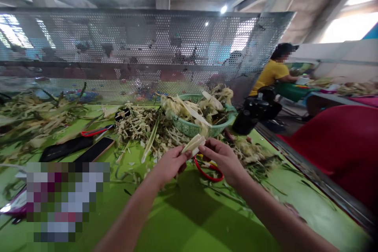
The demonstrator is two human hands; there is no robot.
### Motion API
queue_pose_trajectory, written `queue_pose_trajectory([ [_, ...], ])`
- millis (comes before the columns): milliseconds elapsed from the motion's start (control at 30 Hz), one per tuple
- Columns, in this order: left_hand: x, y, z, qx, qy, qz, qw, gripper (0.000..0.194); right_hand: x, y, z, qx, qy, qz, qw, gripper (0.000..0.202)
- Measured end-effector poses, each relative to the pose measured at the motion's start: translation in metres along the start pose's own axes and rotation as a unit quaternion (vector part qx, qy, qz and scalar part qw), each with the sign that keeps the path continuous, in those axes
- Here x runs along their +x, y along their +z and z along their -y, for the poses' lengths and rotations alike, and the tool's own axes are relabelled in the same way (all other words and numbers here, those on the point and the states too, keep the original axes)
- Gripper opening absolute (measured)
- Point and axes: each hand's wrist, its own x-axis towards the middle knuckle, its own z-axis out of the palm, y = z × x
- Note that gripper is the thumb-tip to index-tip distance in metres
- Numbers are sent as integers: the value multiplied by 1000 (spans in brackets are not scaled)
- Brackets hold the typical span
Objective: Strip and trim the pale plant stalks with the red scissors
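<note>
Both hands meet over the green table [165,224], closed on a folded piece of pale corn husk [193,144]. My left hand [171,162] pinches its lower left end. On the right end, my right hand [220,157] grips with thumb and fingers. Just beneath the right hand lie scissors with red handles [208,175], partly covered by it. Beyond the hands stands a green plastic basket [191,128] heaped with dry husks and corn silk [189,110]. A pile of husk scraps [138,126] spreads to the basket's left.
On the left are a phone [96,149], a black case [63,149], a red-handled tool [96,131] and more husks [32,118]. A perforated metal screen [132,47] closes the back. A black bottle [246,116] stands right; a person in yellow [270,73] sits beyond it, near a red cover [336,141].
</note>
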Motion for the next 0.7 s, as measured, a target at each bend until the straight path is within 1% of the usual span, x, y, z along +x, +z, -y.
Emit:
queue_pose_trajectory([
  [67, -2, 2, -1, 9, 0, 9, 1000, 39, 0, 1, -5, 24, 14, -18, 999, 33],
  [167, -4, 2, -3, 1, -10, 22, 1000, 41, 0, -1, -8, 29, 20, -36, 999, 29],
  [367, -6, 2, -3, -11, -29, 29, 999, 47, 1, -5, -7, 63, 4, -70, 996, 29],
  [600, -6, 1, -2, 34, -15, 57, 998, 46, 2, -4, -5, 105, -5, -66, 992, 29],
  [700, -6, 1, -2, 25, -7, 42, 999, 46, 2, -4, -4, 103, -4, -70, 992, 28],
])
